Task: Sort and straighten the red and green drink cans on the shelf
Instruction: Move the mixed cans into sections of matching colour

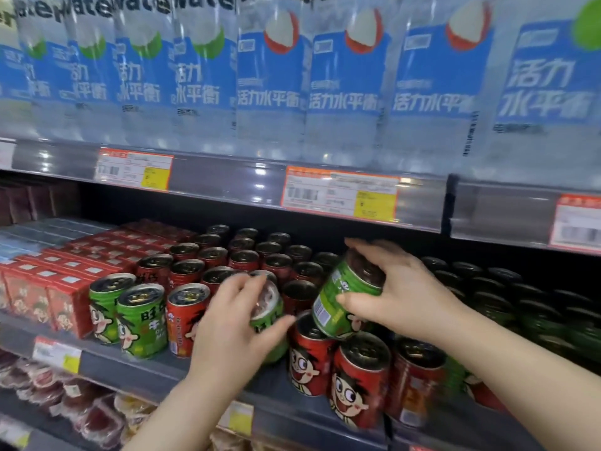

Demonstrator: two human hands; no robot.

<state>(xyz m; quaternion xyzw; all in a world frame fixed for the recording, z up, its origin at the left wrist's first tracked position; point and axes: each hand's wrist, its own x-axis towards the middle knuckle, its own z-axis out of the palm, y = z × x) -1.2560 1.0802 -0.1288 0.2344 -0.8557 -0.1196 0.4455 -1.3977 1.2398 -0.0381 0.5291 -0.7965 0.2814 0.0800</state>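
**Two green cans in hand, both off upright, red stock beneath**

Observed from the aisle. The right hand point(400, 288) grips a tilted green can point(344, 297), fingers curled over its top rim and thumb pressed to the side wall. The can's long axis leans with the top up and to the right and the base down and to the left. It sits over the front red cans point(361, 379); I cannot tell whether its base touches the lid below.

The left hand point(234, 323) grips a second green can point(271, 320) just beside it. This can is also tipped, with its lid turned toward the viewer. Blur hides the exact finger placement.

Green stock stands in two places on the shelf point(130, 369). Two green cans point(143, 320) stand upright at the left front, beside the red cartons point(48, 288). A shadowed green block point(553, 320) fills the far right.

Judgement: both held cans lie among red stock and belong elsewhere. The left hand is nearer the left-front pair, and the right hand is nearer the right-hand block. Each can needs its axis brought upright before it is set down. Otherwise the base rim may catch a neighbouring lid.
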